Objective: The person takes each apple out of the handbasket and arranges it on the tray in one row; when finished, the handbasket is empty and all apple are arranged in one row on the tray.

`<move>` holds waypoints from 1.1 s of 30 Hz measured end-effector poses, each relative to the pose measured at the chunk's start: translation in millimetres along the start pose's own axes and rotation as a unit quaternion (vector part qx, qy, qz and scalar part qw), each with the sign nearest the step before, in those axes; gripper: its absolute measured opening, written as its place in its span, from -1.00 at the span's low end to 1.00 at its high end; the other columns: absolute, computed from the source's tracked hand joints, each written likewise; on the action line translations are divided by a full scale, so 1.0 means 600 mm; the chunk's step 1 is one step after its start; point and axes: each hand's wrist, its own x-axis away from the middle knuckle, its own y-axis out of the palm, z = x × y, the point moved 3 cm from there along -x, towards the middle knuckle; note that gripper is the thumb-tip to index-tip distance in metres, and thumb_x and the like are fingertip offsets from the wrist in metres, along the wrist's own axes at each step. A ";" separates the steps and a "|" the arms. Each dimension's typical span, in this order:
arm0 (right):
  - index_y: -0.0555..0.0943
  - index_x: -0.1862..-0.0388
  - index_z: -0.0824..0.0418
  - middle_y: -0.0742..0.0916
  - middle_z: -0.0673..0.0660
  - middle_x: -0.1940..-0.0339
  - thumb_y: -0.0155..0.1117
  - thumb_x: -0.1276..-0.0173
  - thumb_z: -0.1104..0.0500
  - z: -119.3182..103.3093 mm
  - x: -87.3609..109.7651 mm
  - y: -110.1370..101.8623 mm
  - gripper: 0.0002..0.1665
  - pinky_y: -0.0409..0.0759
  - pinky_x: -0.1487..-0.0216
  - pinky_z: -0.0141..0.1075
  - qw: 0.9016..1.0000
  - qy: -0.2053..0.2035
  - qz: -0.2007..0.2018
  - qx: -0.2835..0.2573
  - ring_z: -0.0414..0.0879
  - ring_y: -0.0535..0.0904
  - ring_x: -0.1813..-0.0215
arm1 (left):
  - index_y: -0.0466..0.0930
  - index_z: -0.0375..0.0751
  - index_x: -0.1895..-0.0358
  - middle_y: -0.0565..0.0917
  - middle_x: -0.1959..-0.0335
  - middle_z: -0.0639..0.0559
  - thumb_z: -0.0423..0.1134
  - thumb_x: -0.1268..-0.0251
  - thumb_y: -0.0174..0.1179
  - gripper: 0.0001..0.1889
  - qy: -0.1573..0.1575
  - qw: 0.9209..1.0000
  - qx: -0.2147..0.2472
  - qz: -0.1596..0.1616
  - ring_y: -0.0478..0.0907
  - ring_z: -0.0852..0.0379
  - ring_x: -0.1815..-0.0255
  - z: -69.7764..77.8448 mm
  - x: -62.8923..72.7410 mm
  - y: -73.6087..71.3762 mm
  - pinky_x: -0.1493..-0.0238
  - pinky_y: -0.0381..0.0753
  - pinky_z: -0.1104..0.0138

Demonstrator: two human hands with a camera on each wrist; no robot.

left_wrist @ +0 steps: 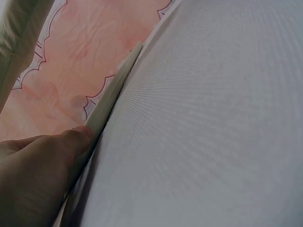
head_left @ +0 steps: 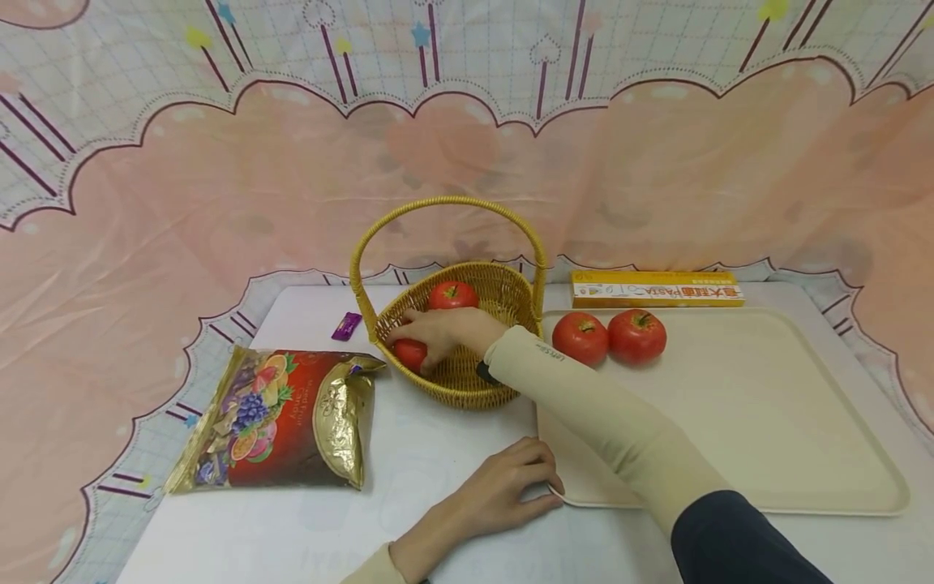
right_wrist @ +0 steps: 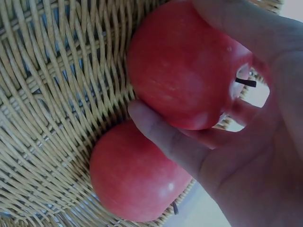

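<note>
My right hand (head_left: 448,331) is inside the yellow wicker basket (head_left: 467,396), its fingers and thumb around a red apple (head_left: 410,355) at the basket's left side. In the right wrist view the gripped apple (right_wrist: 184,66) shows a short dark stem. A second apple (head_left: 454,294) lies beside it in the basket, near the back. My left hand (head_left: 503,487) grips the near left corner of a cream tray (head_left: 773,414); in the left wrist view the thumb is on the tray's rim (left_wrist: 111,92). Two more apples (head_left: 580,339) sit side by side at the tray's far left.
Left of the basket lies a red and gold candy bag (head_left: 284,418), with one purple wrapped candy (head_left: 346,326) behind it. A yellow pasta box (head_left: 657,289) stands along the tray's far edge. The basket's tall handle (head_left: 452,200) arches above the right hand.
</note>
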 end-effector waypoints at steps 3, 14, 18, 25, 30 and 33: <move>0.23 -0.40 -0.21 0.25 0.12 -0.37 0.35 -0.20 -0.01 0.002 0.001 0.000 -0.18 0.32 -0.32 0.04 1.000 -0.005 0.000 -0.006 0.01 0.37 -0.29 | 0.62 0.10 0.27 0.48 0.19 0.27 -0.05 -0.24 0.23 -0.92 -0.004 1.000 0.001 -0.002 0.37 0.37 0.00 0.000 0.001 0.000 -0.05 0.35 0.61; 0.30 -0.33 -0.26 0.33 0.05 -0.29 0.34 -0.16 -0.03 0.004 0.015 -0.008 -0.25 0.41 -0.23 -0.01 1.000 -0.020 0.023 -0.006 -0.03 0.44 -0.18 | 0.62 0.10 0.28 0.48 0.19 0.28 -0.05 -0.25 0.22 -0.92 -0.004 1.000 0.009 0.002 0.36 0.38 -0.02 -0.003 0.000 0.003 -0.06 0.36 0.61; 0.29 -0.33 -0.25 0.30 0.05 -0.32 0.32 -0.16 -0.03 0.006 0.024 -0.013 -0.25 0.43 -0.21 -0.06 0.999 -0.021 0.029 -0.021 -0.05 0.44 -0.16 | 0.62 0.10 0.28 0.48 0.19 0.28 -0.05 -0.25 0.23 -0.92 -0.006 1.000 0.006 -0.002 0.36 0.38 -0.02 -0.002 0.000 0.002 -0.05 0.36 0.61; 0.29 -0.32 -0.20 0.28 0.07 -0.31 0.31 -0.20 -0.01 0.007 0.040 -0.026 -0.30 0.43 -0.21 -0.12 0.997 -0.034 0.039 -0.059 -0.06 0.42 -0.17 | 0.63 0.10 0.27 0.48 0.20 0.28 -0.07 -0.24 0.24 -0.93 -0.007 1.000 0.004 -0.004 0.36 0.38 -0.01 0.001 -0.001 -0.003 -0.04 0.37 0.61; 0.30 -0.31 -0.17 0.30 0.08 -0.30 0.31 -0.19 -0.01 0.005 0.052 -0.029 -0.30 0.44 -0.20 -0.16 0.995 -0.048 0.052 -0.065 -0.06 0.44 -0.15 | 0.63 0.10 0.27 0.47 0.19 0.28 -0.08 -0.24 0.25 -0.93 -0.007 1.000 0.005 -0.003 0.37 0.38 -0.01 0.001 0.000 -0.002 -0.07 0.37 0.60; 0.32 -0.30 -0.15 0.32 0.08 -0.28 0.30 -0.18 0.00 0.006 0.059 -0.031 -0.31 0.45 -0.19 -0.16 0.994 -0.054 0.064 -0.066 -0.06 0.46 -0.12 | 0.63 0.10 0.28 0.48 0.19 0.28 -0.07 -0.23 0.24 -0.93 -0.008 1.000 0.002 -0.003 0.37 0.38 -0.02 0.001 -0.001 0.000 -0.08 0.38 0.59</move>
